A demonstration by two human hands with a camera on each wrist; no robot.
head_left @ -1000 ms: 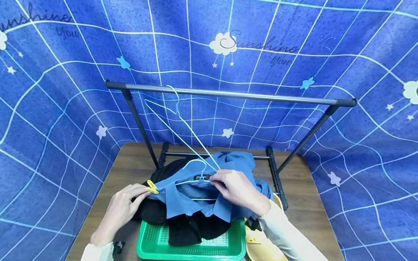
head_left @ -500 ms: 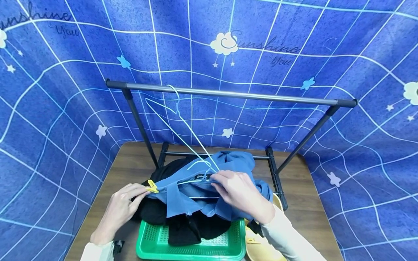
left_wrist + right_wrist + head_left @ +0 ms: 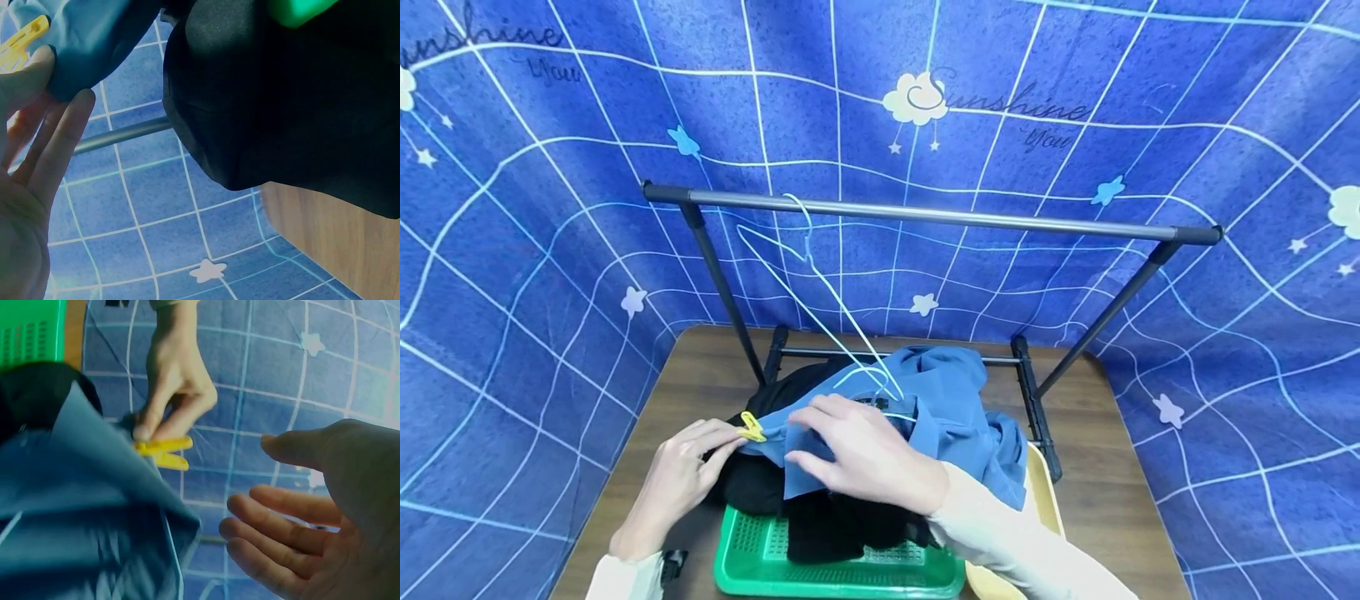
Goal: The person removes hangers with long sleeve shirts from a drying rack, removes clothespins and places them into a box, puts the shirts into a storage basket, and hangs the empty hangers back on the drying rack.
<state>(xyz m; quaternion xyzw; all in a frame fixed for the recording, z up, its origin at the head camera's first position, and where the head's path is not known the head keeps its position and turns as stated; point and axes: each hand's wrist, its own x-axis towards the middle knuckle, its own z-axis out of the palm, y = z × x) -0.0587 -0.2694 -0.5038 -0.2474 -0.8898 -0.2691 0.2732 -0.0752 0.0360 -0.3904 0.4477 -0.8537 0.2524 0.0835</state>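
Note:
A blue collared shirt [image 3: 958, 442] lies bunched over the pile, with a light blue wire hanger [image 3: 902, 417] inside its neck opening. At the shirt's left shoulder a yellow clothespin [image 3: 751, 427] is clipped on. My left hand [image 3: 681, 467] pinches the shirt cloth right beside that clothespin; thumb and fingers on the cloth [image 3: 81, 50] show in the left wrist view. Over the collar, my right hand [image 3: 872, 458] is held with spread fingers and nothing in it. In the right wrist view its fingers [image 3: 275, 550] point toward the clothespin [image 3: 165, 447], apart from it.
Black clothes [image 3: 823, 533] spill over a green basket [image 3: 842, 575]. A cream basin [image 3: 1047, 492] stands right of it. Behind, a garment rack's rail [image 3: 940, 215] carries another wire hanger [image 3: 842, 304], which slants down to the shirt. Everything stands on a wooden table [image 3: 1112, 508].
My right hand has let go of the hanger and collar near the neck and moved left across the shirt, fingers spreading. My left hand stays at the clothespin.

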